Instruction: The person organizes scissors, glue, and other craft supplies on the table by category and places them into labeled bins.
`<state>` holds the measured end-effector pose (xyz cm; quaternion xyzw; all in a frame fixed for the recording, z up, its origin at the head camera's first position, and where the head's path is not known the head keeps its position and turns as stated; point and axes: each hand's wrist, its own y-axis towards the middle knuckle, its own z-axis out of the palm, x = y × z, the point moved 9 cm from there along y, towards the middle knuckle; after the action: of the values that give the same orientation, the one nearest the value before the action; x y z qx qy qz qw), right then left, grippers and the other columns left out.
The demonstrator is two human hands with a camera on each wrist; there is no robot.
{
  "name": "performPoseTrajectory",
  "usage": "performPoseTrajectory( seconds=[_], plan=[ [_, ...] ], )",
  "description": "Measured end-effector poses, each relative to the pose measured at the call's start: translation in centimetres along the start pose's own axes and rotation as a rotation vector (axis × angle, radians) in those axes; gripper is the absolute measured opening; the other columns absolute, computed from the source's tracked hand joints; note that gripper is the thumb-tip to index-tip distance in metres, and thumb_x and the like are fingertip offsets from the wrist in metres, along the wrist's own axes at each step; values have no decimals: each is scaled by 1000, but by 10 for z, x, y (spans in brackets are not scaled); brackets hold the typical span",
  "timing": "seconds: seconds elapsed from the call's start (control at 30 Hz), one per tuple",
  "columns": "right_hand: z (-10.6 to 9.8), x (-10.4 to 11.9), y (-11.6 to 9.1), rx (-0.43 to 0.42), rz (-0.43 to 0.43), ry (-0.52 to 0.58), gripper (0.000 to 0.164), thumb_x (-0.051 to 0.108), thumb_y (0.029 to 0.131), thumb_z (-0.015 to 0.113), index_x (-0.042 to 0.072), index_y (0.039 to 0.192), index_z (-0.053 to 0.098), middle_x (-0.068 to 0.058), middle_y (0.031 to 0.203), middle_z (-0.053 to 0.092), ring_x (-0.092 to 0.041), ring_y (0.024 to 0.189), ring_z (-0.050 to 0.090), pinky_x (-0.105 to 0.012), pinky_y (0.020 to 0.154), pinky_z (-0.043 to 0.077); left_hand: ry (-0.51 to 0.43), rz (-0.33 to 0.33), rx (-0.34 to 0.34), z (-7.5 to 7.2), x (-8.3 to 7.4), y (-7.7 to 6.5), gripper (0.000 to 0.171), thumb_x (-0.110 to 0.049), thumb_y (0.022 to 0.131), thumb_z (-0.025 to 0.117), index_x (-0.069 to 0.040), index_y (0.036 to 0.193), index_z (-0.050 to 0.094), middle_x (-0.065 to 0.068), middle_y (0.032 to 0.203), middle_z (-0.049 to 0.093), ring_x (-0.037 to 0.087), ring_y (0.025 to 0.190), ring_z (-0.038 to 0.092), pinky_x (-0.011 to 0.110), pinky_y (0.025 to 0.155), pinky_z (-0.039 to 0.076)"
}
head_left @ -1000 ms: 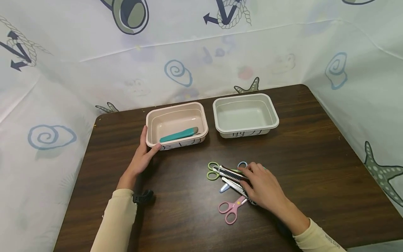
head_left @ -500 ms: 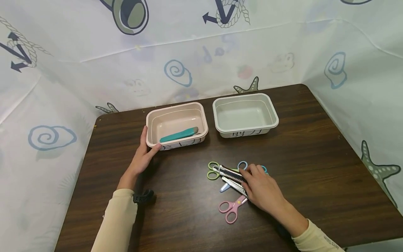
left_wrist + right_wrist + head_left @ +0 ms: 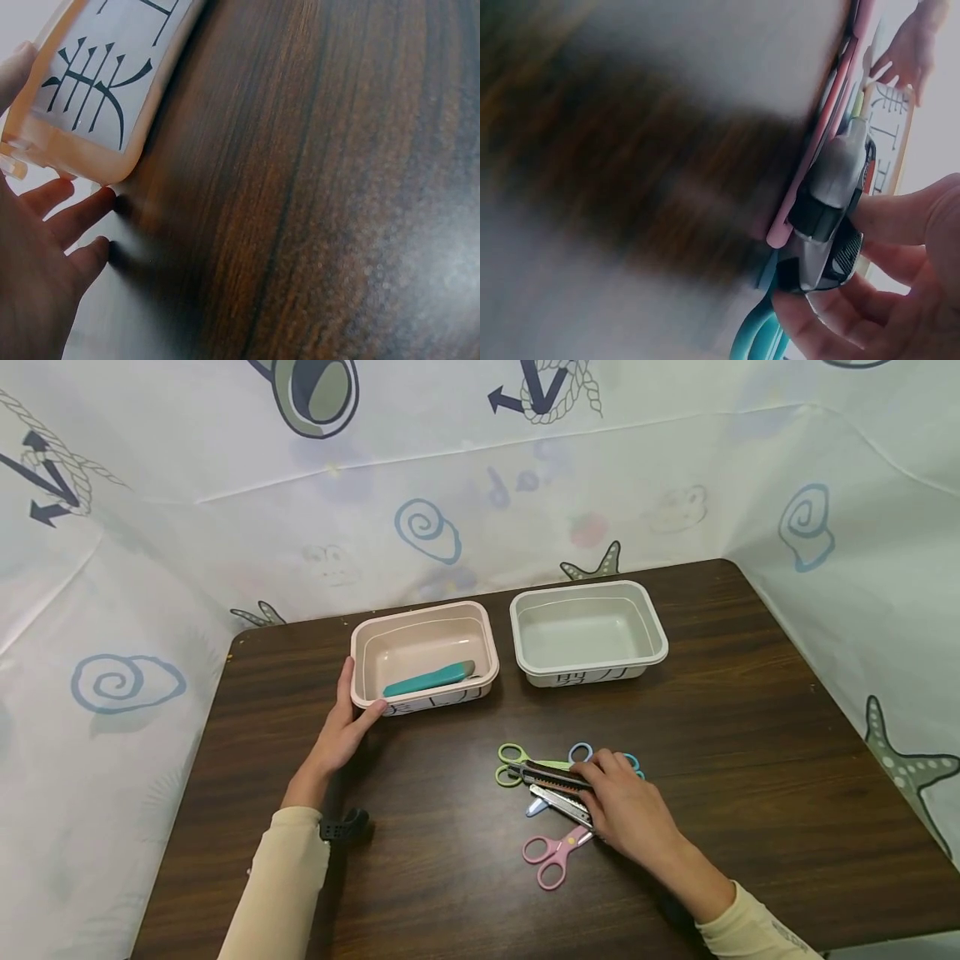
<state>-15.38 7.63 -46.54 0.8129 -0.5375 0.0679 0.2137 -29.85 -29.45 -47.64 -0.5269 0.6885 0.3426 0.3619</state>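
My left hand (image 3: 337, 739) rests at the near left corner of a pinkish plastic bin (image 3: 420, 612), thumb at its front wall and fingers along its side. Inside lies a teal-handled cutter (image 3: 429, 679). With thumb and fingers my right hand (image 3: 626, 802) pinches a dark utility knife (image 3: 550, 777) over the pile; its silver and black end shows in the right wrist view. Just below it is a silver utility knife (image 3: 561, 804), its right end hidden by the hand. Around them lie green scissors (image 3: 551, 765), pink scissors (image 3: 568, 843) and light blue scissors (image 3: 537, 807).
A pale green bin (image 3: 592, 666) stands to the right of the pinkish one; both have lettered labels in front. A bright blue scissor handle (image 3: 634, 762) shows behind the right hand. The dark wooden table (image 3: 750, 735) meets a printed curtain (image 3: 480, 543) at the back.
The utility knife in my right hand has rolled from its silver face to a dark side. Earlier the right hand shifted slightly, baring the bright blue handle. The left hand stays at the bin.
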Motion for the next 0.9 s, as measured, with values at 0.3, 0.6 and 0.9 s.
performPoseTrajectory(
  seconds=[0.3,0.6,0.9],
  plan=[
    [-4,4,-1,-47,-34,-29,24,10,81,76,16,103,69,4,95,63,-18,85,58,-35,50,46,-19,-9,29,1,-21,-5,90,-16,99,60,-17,158,-9,18,162,5,44,142,22,63,108,20],
    [-3,2,0,-31,-18,-59,23,10,82,74,15,103,70,2,98,69,-18,86,62,-38,53,49,1,23,-12,0,11,3,92,-25,98,62,-27,158,-6,2,164,7,34,143,23,63,108,20],
    [-10,0,1,-28,7,-50,22,9,81,73,14,103,71,4,98,69,-17,87,63,-40,54,50,8,14,-10,0,11,3,92,-26,98,62,-29,158,-7,1,164,6,33,144,21,63,109,18]
  ],
)
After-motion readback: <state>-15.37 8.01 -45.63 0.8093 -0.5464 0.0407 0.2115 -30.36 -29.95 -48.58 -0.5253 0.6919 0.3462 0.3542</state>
